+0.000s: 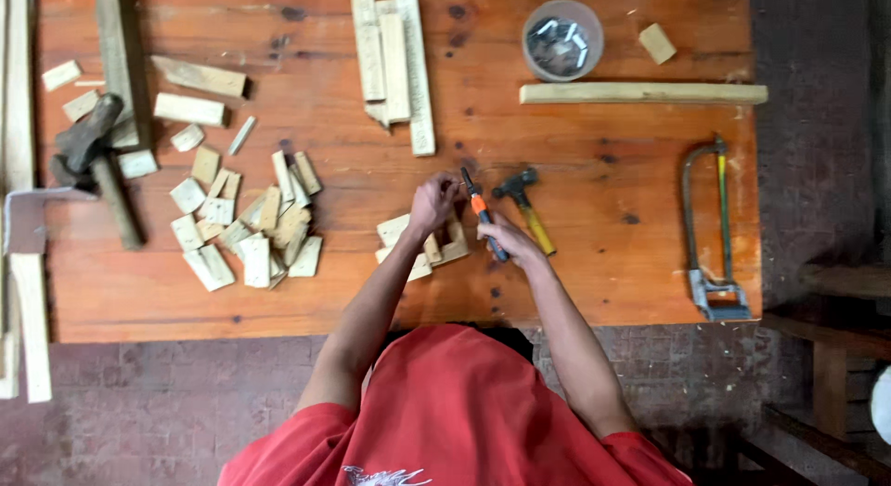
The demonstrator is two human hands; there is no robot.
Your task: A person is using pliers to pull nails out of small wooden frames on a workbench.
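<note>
Here the person's right hand (512, 242) is closing its fingers around the orange-and-black handle of a pair of pliers (483, 217), whose tip is pointing up toward the left hand (432, 201). The left hand's fingers are pinching together above a small wooden assembly (422, 245), which is lying near the middle of the desk's (594, 291) front edge. What they are pinching is too small to make out; it may be a nail or nothing at all.

A hammer (524, 207) with a yellow handle is lying just beside the right hand. As I judge it, the pliers' tip is working very close to the left fingertips, so a slip could nip them, and the loose assembly could shift since nothing is clamping it.

A pile of wood offcuts (246, 221) is sitting toward the left edge, a hacksaw (710, 231) near the right edge, a round container (562, 38) at the back. The pliers' jaws are blurring into the hand.
</note>
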